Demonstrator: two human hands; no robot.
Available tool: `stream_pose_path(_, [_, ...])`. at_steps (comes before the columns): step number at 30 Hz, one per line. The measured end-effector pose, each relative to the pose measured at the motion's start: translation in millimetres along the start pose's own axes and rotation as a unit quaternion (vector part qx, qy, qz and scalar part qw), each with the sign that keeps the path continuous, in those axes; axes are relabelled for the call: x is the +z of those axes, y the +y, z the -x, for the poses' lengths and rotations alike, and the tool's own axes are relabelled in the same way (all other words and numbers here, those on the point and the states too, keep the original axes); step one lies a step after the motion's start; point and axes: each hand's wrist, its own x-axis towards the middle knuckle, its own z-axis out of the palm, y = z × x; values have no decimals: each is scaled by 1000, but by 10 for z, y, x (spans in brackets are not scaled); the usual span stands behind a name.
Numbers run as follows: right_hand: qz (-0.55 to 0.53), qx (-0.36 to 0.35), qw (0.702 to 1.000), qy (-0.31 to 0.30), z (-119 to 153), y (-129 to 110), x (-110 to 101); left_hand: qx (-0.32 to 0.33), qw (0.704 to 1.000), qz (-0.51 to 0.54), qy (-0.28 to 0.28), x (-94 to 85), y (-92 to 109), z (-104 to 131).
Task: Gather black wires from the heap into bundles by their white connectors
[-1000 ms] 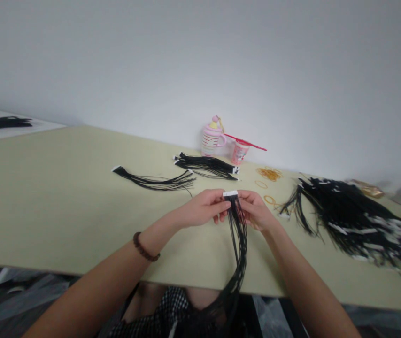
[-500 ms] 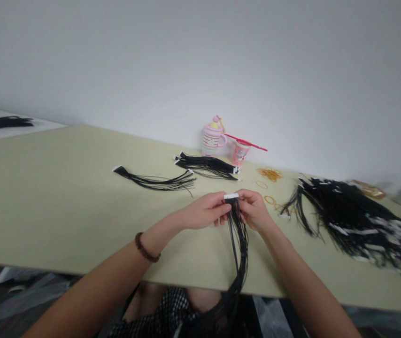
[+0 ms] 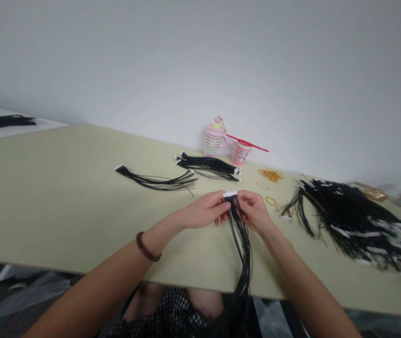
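Note:
Between my two hands is a wire harness (image 3: pixel 244 249), a bundle of thin black wires with a white connector (image 3: pixel 230 194) at its top end. My left hand (image 3: pixel 207 210) pinches the wires just under the connector from the left, thumb in front. From the right, my right hand (image 3: pixel 254 210) grips the same end, its fingertips partly hidden behind the wires. The loose wires hang down past the table's front edge toward my lap, where their lower end blends into dark cloth.
Another wire harness (image 3: pixel 154 182) lies at left, with several stacked ones (image 3: pixel 207 164) behind. A large harness pile (image 3: pixel 358 220) covers the right side. Orange rubber bands (image 3: pixel 271 175) lie near it. A pink mug (image 3: pixel 213 140) and a pink cup (image 3: pixel 242 153) stand by the wall.
The connector end has risen and tilted slightly between my hands. The hanging wires have swung a little to the right and spread. Both hands keep their hold.

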Motion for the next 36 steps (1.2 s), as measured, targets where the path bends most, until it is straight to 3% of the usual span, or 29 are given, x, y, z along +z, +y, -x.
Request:
stream_pose_path(10, [-20,2,999,-39,25,9,-24,-6,999,9,-36,15,57,34])
stream_pose_path(18, [-39,32,994,-102,50,-43,90,4,999,-12,-47,18,86,67])
stream_pose_path(29, [-30,27,995,-89,44,-11,22,-13,998,33,-56,13,81,63])
stream_pose_path(36, [-60,27,991,-115,54,-42,78,-16,997,43,-64,0,71,61])
